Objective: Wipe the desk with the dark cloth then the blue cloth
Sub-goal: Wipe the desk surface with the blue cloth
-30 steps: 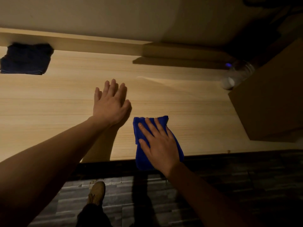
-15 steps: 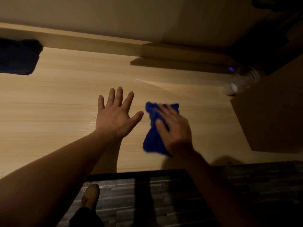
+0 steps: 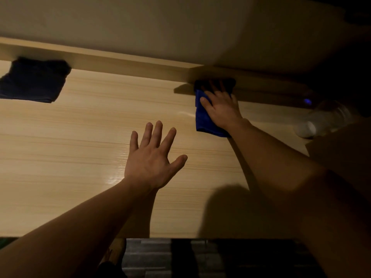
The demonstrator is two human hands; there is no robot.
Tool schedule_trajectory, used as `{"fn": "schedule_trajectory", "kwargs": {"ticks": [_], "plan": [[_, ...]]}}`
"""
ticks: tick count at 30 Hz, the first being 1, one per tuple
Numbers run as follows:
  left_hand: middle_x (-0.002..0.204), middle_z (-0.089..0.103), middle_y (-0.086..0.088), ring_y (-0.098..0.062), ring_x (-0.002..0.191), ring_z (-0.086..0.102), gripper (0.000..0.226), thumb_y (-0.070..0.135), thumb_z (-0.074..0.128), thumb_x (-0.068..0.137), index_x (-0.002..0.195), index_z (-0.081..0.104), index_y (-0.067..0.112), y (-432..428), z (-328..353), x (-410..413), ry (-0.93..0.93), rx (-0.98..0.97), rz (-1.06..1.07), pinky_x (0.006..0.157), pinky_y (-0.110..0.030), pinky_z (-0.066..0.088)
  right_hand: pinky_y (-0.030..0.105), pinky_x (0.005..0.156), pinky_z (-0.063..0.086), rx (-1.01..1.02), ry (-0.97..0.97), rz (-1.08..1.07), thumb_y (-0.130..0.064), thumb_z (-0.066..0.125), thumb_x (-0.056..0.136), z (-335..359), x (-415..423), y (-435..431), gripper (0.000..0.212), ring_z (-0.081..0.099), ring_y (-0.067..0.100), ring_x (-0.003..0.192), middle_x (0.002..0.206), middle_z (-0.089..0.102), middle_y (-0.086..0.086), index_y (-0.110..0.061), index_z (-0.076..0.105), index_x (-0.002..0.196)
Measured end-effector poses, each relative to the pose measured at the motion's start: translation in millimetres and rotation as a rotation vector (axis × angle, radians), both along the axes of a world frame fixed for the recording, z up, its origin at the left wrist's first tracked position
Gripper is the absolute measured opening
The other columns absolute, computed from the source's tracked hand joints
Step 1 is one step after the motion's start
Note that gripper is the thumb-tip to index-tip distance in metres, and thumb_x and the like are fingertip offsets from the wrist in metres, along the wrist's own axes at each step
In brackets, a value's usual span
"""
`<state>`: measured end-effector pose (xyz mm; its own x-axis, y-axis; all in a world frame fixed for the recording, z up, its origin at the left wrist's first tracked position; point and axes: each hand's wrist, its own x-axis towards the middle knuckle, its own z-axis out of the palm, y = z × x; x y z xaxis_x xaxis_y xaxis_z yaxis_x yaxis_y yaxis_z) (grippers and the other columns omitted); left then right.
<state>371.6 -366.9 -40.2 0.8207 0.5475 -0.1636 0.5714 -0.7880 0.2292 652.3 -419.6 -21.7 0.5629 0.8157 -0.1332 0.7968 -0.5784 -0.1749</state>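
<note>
The dark cloth (image 3: 34, 80) lay at the counter's (image 3: 80, 137) far-left corner, its pass apparently done. The left hand (image 3: 150, 159) rested spread mid-counter. The right hand (image 3: 220, 105) pressed the blue cloth (image 3: 202, 119) flat at the far edge, wiping seemingly unfinished.

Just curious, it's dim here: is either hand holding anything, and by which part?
Nothing is gripped. The right hand presses flat on top of the blue cloth; the left hand is spread and empty.

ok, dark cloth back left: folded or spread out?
Folded, it seems: the dark cloth lies on the desk as a compact block with a layered near edge; dim light hides the folds themselves.
</note>
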Motion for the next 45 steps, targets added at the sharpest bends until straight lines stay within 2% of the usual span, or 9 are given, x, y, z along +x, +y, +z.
{"fn": "schedule_trajectory", "kwargs": {"ticks": [7,10,16,23,29,35,40,42,45], "plan": [[0.178,-0.020,0.000,-0.024,0.162,-0.026,0.087,0.088,0.011,0.097,0.169,-0.007,0.044,-1,0,1,-0.001,-0.005,0.011,0.129,-0.058,-0.014,0.066,0.122,0.004,-0.093,-0.011,-0.004,-0.078,0.020,0.098,-7,-6,-3,0.070,-0.004,0.027,0.160,0.175,0.000,-0.009,-0.051,0.007,0.161],[0.178,-0.019,-0.001,-0.024,0.162,-0.026,0.087,0.088,0.011,0.096,0.169,-0.007,0.044,0,1,1,0.001,-0.011,0.011,0.129,-0.059,-0.013,0.067,0.123,0.002,-0.099,-0.025,0.010,-0.079,0.018,0.098,-8,-18,-15,0.069,0.001,0.030,0.160,0.175,0.004,-0.007,-0.054,0.001,0.160],[0.178,-0.018,-0.001,-0.024,0.163,-0.024,0.088,0.088,0.011,0.096,0.170,-0.006,0.043,-2,2,1,-0.003,-0.005,0.014,0.129,-0.059,-0.012,0.068,0.122,0.007,-0.060,-0.066,0.039,-0.080,0.018,0.097,-12,-48,-47,0.071,-0.004,0.028,0.161,0.175,-0.001,-0.010,-0.053,0.001,0.161],[0.178,-0.018,-0.002,-0.025,0.163,-0.023,0.089,0.089,0.010,0.095,0.170,-0.006,0.043,-1,5,0,0.001,-0.008,0.010,0.130,-0.060,-0.010,0.064,0.125,0.001,-0.075,-0.040,0.040,-0.078,0.017,0.098,-14,-91,-88,0.072,-0.012,0.026,0.160,0.174,-0.010,-0.011,-0.051,-0.003,0.162],[0.179,-0.015,-0.003,-0.027,0.164,-0.020,0.090,0.089,0.008,0.094,0.170,-0.004,0.042,-2,7,-2,0.001,-0.002,-0.005,0.130,-0.061,-0.008,0.055,0.127,0.002,-0.044,-0.049,0.012,-0.074,0.019,0.101,-13,-135,-129,0.070,-0.011,0.022,0.160,0.174,-0.009,-0.010,-0.048,0.000,0.163],[0.180,-0.012,-0.004,-0.028,0.164,-0.018,0.091,0.089,0.010,0.095,0.171,-0.002,0.041,-2,7,-2,-0.004,0.003,-0.015,0.130,-0.062,-0.008,0.049,0.128,0.007,-0.018,0.000,-0.007,-0.063,0.020,0.108,-14,-178,-170,0.063,-0.008,0.018,0.161,0.175,-0.004,-0.010,-0.042,0.005,0.165],[0.180,-0.011,-0.007,-0.030,0.164,-0.017,0.089,0.086,0.010,0.097,0.171,0.000,0.039,2,8,-4,-0.004,-0.023,-0.047,0.129,-0.062,-0.009,0.046,0.126,0.011,0.000,0.049,-0.065,-0.061,0.009,0.104,-11,-213,-194,0.066,-0.002,0.015,0.161,0.174,0.005,-0.011,-0.037,0.014,0.165],[0.180,-0.008,-0.008,-0.030,0.165,-0.014,0.085,0.080,0.014,0.100,0.172,0.006,0.035,3,15,-10,-0.040,-0.064,-0.045,0.130,-0.060,-0.010,0.047,0.125,0.017,0.005,0.070,-0.095,-0.061,0.005,0.102,-7,-229,-201,0.069,0.003,0.015,0.160,0.174,0.012,-0.010,-0.036,0.020,0.165],[0.180,0.005,-0.008,-0.025,0.166,-0.002,0.078,0.066,0.032,0.108,0.170,0.021,0.021,-12,30,-26,-0.163,-0.132,0.020,0.132,-0.054,-0.006,0.047,0.123,0.029,-0.024,0.095,-0.126,-0.060,0.003,0.099,4,-249,-211,0.073,0.013,0.015,0.159,0.171,0.022,-0.010,-0.033,0.029,0.162]]}}
